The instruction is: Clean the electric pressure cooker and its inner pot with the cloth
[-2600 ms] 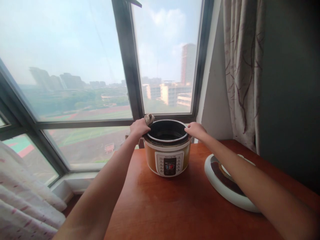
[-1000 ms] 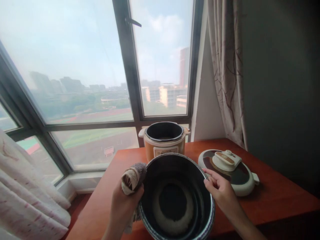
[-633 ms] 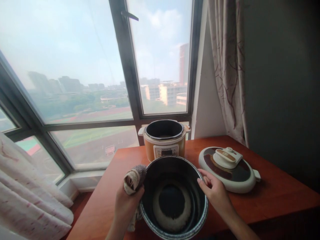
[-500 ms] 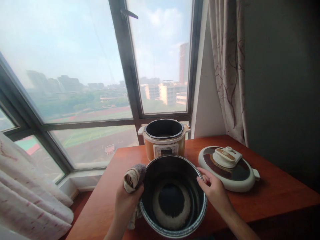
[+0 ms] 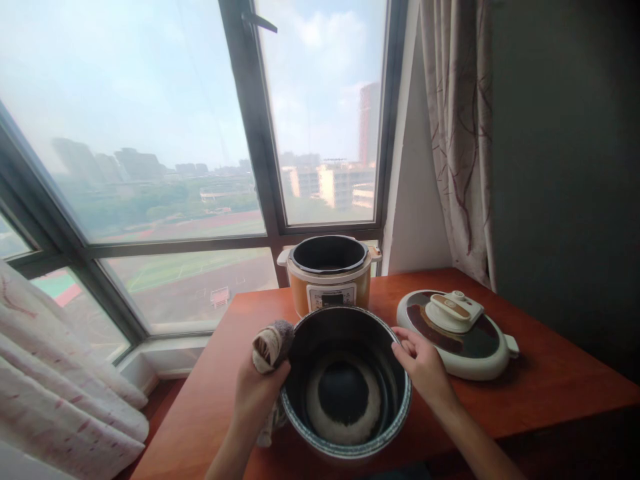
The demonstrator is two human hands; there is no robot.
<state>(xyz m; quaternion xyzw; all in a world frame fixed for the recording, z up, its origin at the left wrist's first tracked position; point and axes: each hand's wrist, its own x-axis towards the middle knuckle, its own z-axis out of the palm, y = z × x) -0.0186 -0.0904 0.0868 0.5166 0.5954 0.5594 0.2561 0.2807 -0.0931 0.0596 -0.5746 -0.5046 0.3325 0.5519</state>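
Observation:
A dark inner pot (image 5: 346, 390) is tilted so that its inside faces me, with a pale ring round the dark centre of its bottom. My right hand (image 5: 423, 363) pinches its rim on the right side. A grey-brown cloth (image 5: 274, 343) is bunched in my left hand (image 5: 256, 393), which is closed round it against the pot's left edge. Part of the cloth hangs below that hand. Directly behind the pot stands the orange and white cooker body (image 5: 296, 293), its top uncovered and its lower front hidden by the pot.
The cooker's white lid (image 5: 453, 353), with a dark top and a handle, lies on the reddish wooden table (image 5: 545, 380) at the right. Tall windows (image 5: 320, 233) rise behind the table. Curtains hang at the left (image 5: 75, 400) and at the right (image 5: 463, 167).
The pot has risen slightly in view, together with both hands and the cloth. Both hands keep their hold.

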